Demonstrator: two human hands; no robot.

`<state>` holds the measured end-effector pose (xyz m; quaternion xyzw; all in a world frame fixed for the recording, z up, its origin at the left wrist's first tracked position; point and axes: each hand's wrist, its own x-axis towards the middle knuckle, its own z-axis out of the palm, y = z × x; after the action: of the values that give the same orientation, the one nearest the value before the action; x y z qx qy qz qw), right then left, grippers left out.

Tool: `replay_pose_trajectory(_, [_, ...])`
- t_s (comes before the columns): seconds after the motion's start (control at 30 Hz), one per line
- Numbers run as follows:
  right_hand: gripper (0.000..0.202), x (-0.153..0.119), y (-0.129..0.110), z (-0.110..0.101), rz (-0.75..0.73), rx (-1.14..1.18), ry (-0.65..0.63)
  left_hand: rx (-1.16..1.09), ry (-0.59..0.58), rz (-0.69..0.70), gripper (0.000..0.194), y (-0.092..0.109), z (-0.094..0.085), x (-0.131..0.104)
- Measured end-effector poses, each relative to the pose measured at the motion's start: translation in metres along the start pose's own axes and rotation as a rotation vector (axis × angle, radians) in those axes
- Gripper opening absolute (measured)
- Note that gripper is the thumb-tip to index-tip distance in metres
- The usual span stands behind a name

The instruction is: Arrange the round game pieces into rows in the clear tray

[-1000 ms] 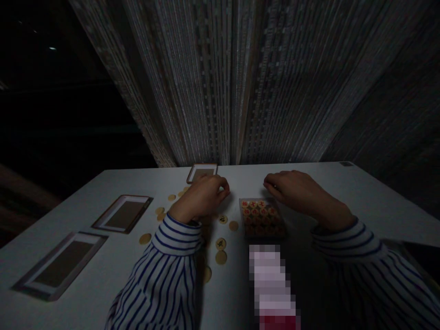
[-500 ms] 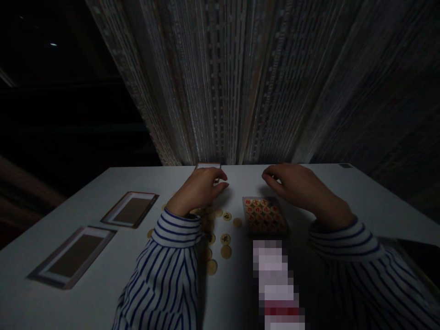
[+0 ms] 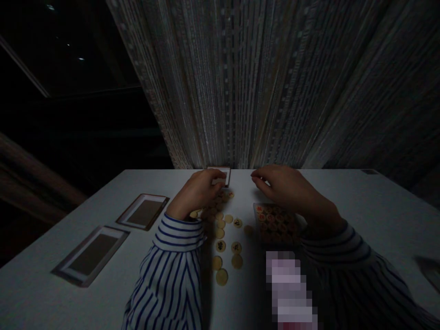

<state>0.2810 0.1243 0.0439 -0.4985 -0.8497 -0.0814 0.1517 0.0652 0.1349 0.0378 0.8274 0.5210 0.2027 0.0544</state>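
My left hand [image 3: 202,191] hovers over a spread of loose Chinese chess pieces [image 3: 220,246], round and pale wood, a few showing dark characters. Its thumb and index finger are curved with a gap between them, and nothing shows in that gap. Several pieces are partly hidden beneath this hand and its sleeve. My right hand [image 3: 287,187] is held above the far right side of a clear box [image 3: 256,224] filled with rows of red-character chess pieces [image 3: 270,217]. Its thumb and index tips come close together; whatever may be between them cannot be made out.
Two framed cards lie on the white table at left, a farther one [image 3: 146,212] and a nearer one [image 3: 90,255]. Another small frame [image 3: 222,169] stands near the far edge, below a string curtain [image 3: 227,91]. A pixelated patch covers the front centre-right.
The view has shifted, so the table items sit farther right. My right hand has moved left toward my left hand. More loose pieces show beside my left wrist.
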Motion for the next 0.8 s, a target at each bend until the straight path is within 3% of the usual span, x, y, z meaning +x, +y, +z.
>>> replay_pose_trajectory(0.33, [0.033,0.001,0.006,0.011,0.002,-0.034,-0.061,0.015,-0.002,0.038,0.027,-0.005,0.006,0.002])
replay_pose_trajectory(0.8, [0.032,0.012,0.003,0.029,0.076,0.003,-0.091,0.006,-0.073,0.012,0.028,-0.051,0.038,0.007])
